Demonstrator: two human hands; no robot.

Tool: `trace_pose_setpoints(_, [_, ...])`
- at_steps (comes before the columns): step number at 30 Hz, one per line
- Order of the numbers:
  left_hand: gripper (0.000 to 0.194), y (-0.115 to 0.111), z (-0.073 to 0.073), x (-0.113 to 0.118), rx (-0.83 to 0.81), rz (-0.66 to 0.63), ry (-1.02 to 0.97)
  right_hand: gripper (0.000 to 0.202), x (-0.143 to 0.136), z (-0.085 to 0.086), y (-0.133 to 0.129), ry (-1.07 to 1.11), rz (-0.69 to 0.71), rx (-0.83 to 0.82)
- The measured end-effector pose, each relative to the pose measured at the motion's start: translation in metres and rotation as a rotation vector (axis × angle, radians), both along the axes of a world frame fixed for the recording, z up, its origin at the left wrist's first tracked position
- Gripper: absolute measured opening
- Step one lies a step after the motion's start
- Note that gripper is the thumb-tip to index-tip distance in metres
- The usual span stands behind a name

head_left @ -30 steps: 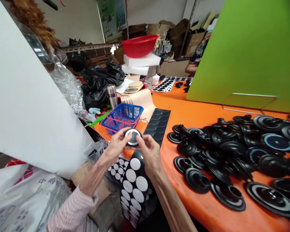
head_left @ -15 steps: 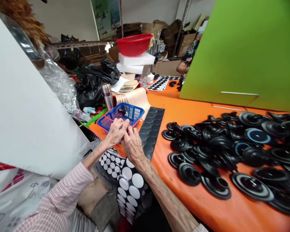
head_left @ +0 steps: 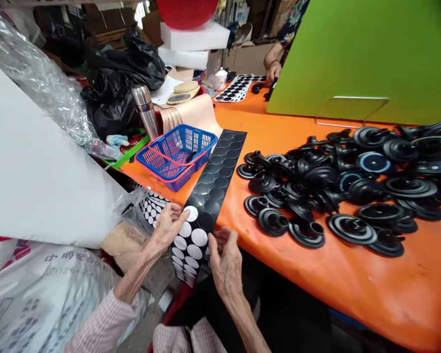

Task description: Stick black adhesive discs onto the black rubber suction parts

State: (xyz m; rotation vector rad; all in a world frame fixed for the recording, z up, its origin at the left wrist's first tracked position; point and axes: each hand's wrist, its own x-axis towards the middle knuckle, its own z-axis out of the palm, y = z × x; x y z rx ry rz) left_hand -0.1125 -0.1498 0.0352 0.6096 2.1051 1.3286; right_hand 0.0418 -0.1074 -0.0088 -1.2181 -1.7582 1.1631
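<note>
Head view, sheet: a long black sticker sheet (head_left: 209, 196) lies from the orange table (head_left: 316, 274) over its near edge and hangs down; its upper part carries black round pads, its lower part shows white circles where pads are gone.
Head view, left hand: the left hand (head_left: 165, 228) rests on the left edge of the sheet at the table edge, fingers (head_left: 180, 216) stretched out and loosely spread, tips lying on the white circles; it presses on the sheet more than it grips it.
Head view, right hand: the right hand (head_left: 226, 260) is just below the table edge at the right side of the sheet, fingers (head_left: 220, 238) half open and pointing up, tips touching or just beside the sheet's edge; whether they pinch anything cannot be told.
Head view, basket: a blue basket (head_left: 176, 154) with a red rim stands on the table just left of the sheet's far part.
Head view, parts: a heap of black round parts (head_left: 334, 191) covers the table to the right, well apart from both hands.
Head view, flask: a steel flask (head_left: 145, 110) stands upright behind the basket.
Head view, screen: a green board (head_left: 353, 54) stands at the far side of the table.
Head view, other person: another person's hand (head_left: 273, 72) rests at the far end of the table, near a second sheet of pads (head_left: 237, 88).
</note>
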Motion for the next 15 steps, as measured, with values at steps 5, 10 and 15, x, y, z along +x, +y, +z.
trace_pose_setpoints(5, [0.038,0.009,-0.008,-0.008,-0.038,-0.109,-0.338,0.025,0.001,-0.002,-0.013,0.227,0.034,-0.226])
trace_pose_setpoints(10, [0.030,0.010,-0.001,-0.004,-0.012,-0.291,-0.640,0.033,0.010,0.000,-0.011,-0.049,0.005,0.285])
trace_pose_setpoints(15, [0.033,0.010,-0.012,0.006,0.114,-0.299,-0.684,0.030,0.005,0.001,-0.001,-0.156,0.082,0.516])
